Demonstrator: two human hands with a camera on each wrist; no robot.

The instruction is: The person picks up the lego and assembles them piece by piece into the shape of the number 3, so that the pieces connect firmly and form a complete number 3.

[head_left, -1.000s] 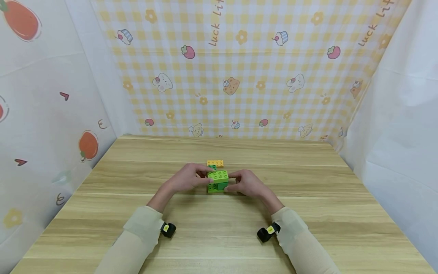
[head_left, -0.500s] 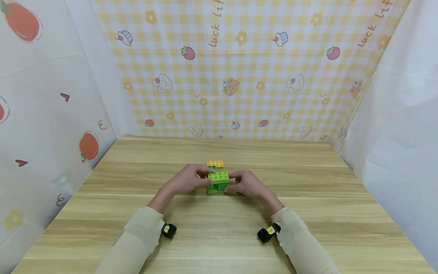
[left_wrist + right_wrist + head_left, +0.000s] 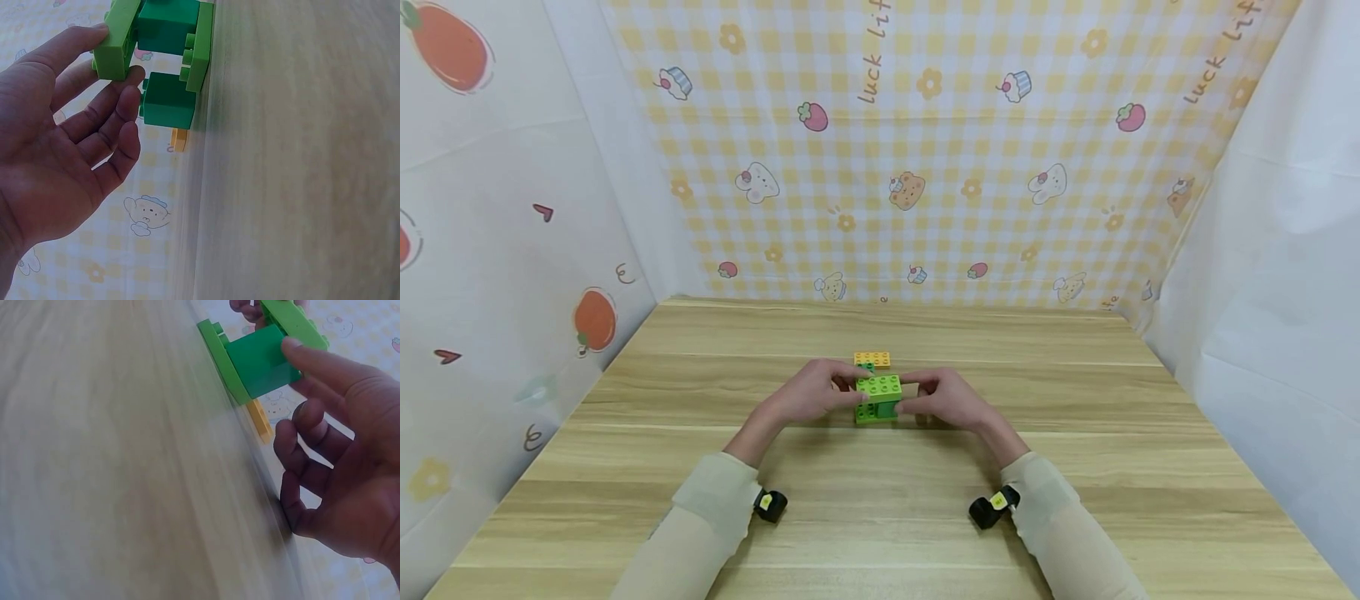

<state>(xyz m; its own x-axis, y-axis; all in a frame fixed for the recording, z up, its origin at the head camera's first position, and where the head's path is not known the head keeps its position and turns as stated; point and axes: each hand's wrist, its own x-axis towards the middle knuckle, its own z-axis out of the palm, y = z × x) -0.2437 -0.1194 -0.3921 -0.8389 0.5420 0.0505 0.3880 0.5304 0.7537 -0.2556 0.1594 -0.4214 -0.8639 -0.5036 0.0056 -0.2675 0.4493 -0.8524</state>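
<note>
Left hand (image 3: 808, 392) in from the left side, fingers (image 3: 103, 122) fairly straight, thumb and forefinger tips pressed to the end of the top light-green plate (image 3: 879, 385): a steadying touch from the side, not a curled grip. Block stack (image 3: 877, 399) dead centre on the wooden table (image 3: 880, 500), between both hands. Layers plain in the left wrist view: light-green plate on top, two dark-green bricks (image 3: 167, 100) in the middle, light-green base plate (image 3: 201, 59) flat on the wood. Base down, so the table takes the load while the top gets held square. Just behind the stack, a yellow plate (image 3: 872, 359) lying flat, close but touched by neither hand. Right hand (image 3: 947, 400) mirroring from the right, one fingertip (image 3: 325, 362) on the top plate's edge, remaining fingers loosely curled beside the stack and holding nothing. Pressure from both sides at once, likely to keep the stack from sliding.
</note>
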